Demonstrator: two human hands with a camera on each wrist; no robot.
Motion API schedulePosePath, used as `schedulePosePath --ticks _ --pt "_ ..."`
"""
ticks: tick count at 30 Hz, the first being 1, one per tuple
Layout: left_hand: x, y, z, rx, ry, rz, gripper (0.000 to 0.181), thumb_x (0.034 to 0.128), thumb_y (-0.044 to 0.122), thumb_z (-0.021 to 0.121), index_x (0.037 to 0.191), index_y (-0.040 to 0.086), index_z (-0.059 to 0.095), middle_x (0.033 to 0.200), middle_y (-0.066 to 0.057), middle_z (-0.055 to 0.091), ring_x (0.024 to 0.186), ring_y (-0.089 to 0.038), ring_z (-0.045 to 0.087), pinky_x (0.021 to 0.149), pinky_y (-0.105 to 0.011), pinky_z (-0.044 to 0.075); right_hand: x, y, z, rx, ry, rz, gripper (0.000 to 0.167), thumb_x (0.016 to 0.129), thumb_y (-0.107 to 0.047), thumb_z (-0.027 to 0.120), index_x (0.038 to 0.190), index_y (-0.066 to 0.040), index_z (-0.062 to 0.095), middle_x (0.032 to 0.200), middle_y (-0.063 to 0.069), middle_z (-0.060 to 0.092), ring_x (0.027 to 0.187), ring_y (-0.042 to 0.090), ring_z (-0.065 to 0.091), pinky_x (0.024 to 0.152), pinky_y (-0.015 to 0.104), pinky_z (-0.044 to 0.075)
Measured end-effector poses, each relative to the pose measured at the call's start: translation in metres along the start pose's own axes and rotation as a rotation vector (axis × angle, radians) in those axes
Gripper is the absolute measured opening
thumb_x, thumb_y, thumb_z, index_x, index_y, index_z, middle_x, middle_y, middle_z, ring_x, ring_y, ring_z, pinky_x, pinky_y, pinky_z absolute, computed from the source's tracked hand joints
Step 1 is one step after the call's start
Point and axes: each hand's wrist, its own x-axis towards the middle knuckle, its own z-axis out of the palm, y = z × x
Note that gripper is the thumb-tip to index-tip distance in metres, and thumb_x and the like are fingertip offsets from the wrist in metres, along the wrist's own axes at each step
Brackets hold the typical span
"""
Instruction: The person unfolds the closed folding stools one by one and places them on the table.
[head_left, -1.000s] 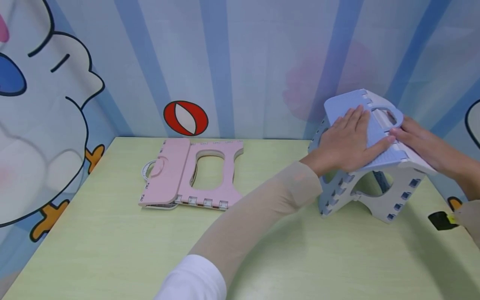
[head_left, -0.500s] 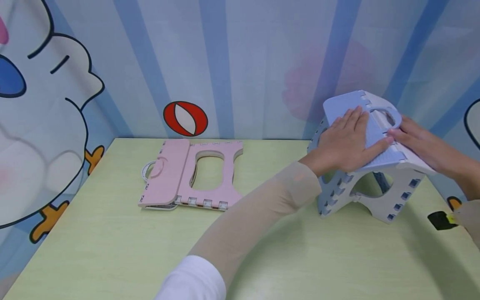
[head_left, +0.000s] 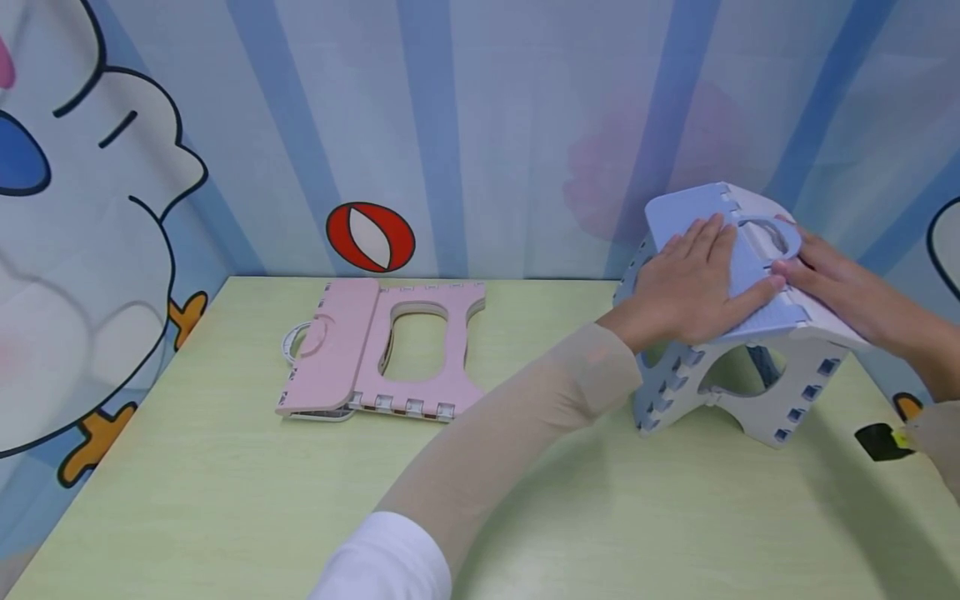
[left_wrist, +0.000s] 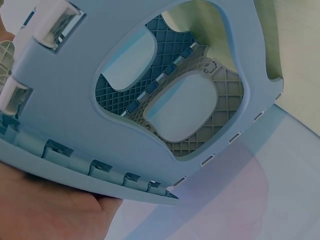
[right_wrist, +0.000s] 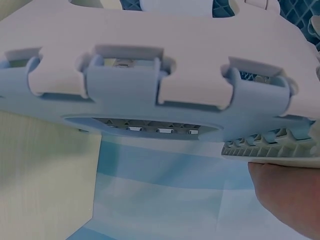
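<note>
A blue and white folding step stool (head_left: 802, 362) stands on its spread legs at the right of the table, its top raised to a ridge along the middle. On the blue half of the top (head_left: 686, 202) rests my left hand (head_left: 686, 287), palm down with straight fingers. My right hand (head_left: 855, 287) lies on the white half, its thumb near the left thumb and the carry handle (head_left: 787, 236). In the left wrist view, the left hand (left_wrist: 55, 215) touches the blue panel's outer face. The right wrist view shows hinges and part of the right hand (right_wrist: 290, 200).
A pink folding stool (head_left: 341, 342) lies folded flat on the pale green table (head_left: 225, 500), left of the forearm. A striped cartoon backdrop (head_left: 487, 142) rises behind the table. A black object (head_left: 883, 442) hangs by the right sleeve.
</note>
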Motion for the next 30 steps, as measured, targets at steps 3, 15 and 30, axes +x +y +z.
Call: schedulePosePath --ticks 3,15,30 --pt "-0.0006 -0.0001 -0.0004 0.002 -0.004 -0.001 0.083 0.0929 0.073 -0.003 0.156 0.023 -0.018 0.162 0.009 -0.02 0.146 -0.006 -0.019 0.117 -0.022 -0.004 0.0003 -0.0022 -0.0003 -0.028 -0.002 0.02 0.066 0.111 -0.026 0.03 0.158 -0.023 -0.015 0.163 0.022 -0.013 0.074 0.007 0.061 0.065 0.018 0.05" --pt "-0.0012 0.0003 -0.0004 0.02 -0.015 -0.007 0.083 0.0925 0.074 -0.002 0.157 0.024 -0.017 0.163 0.009 -0.019 0.147 -0.006 -0.018 0.118 -0.022 -0.005 0.0003 -0.0041 0.0029 -0.073 0.005 0.069 0.067 0.11 -0.031 0.032 0.159 -0.017 -0.012 0.163 0.018 -0.017 0.128 0.06 0.026 0.094 0.066 0.037" --pt "-0.0003 0.0009 -0.0019 0.03 -0.035 -0.008 0.084 0.0916 0.075 -0.002 0.157 0.025 -0.016 0.162 0.01 -0.019 0.147 -0.006 -0.017 0.118 -0.023 -0.006 0.001 -0.0014 0.0013 -0.129 0.018 0.095 0.071 0.109 -0.036 0.036 0.159 -0.021 -0.012 0.163 0.018 -0.017 0.128 0.065 0.024 0.09 0.081 0.031"
